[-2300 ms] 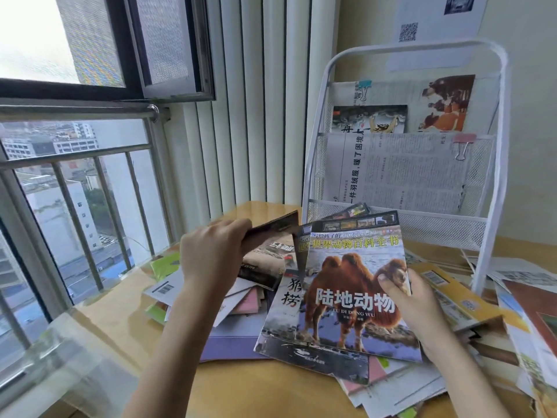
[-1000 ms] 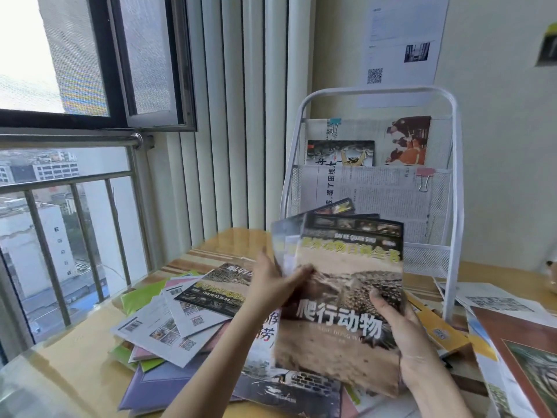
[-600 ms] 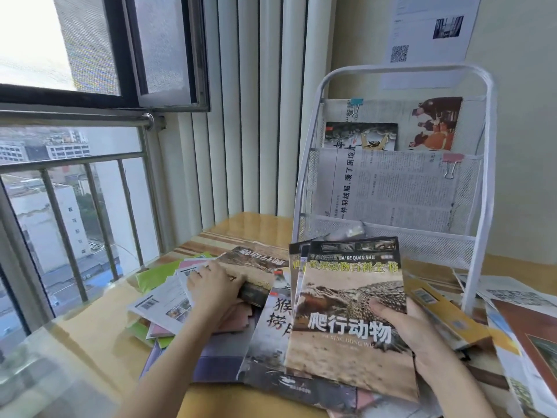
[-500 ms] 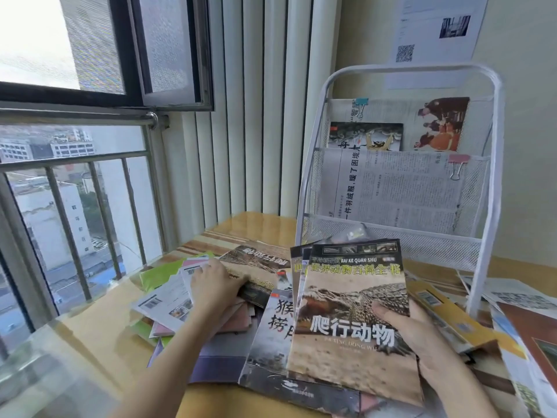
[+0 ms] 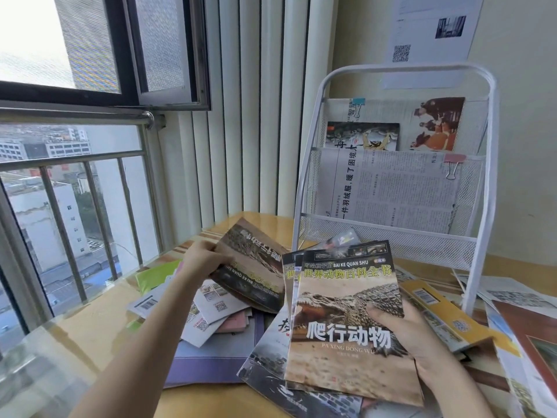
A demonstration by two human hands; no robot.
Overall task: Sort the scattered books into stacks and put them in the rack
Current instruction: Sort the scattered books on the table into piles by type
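Right hand [image 5: 413,336] grips a small stack of animal encyclopedia books [image 5: 346,315] at its right edge, thumb pressed on the crocodile cover, stack tilted up over the scattered pile. Left hand [image 5: 202,260] has its fingers closed on the corner of a second crocodile-cover book [image 5: 253,267] (its title reads sideways), raised off the loose booklets [image 5: 208,312] on the wooden table [image 5: 99,321]. White mesh rack [image 5: 391,245] stands just behind the stack; its pockets hold clipped newspapers [image 5: 391,188]. A yellow book [image 5: 443,315] lies beside the right hand.

Both hands [image 5: 205,260] [image 5: 404,333] apparently gripping, apart
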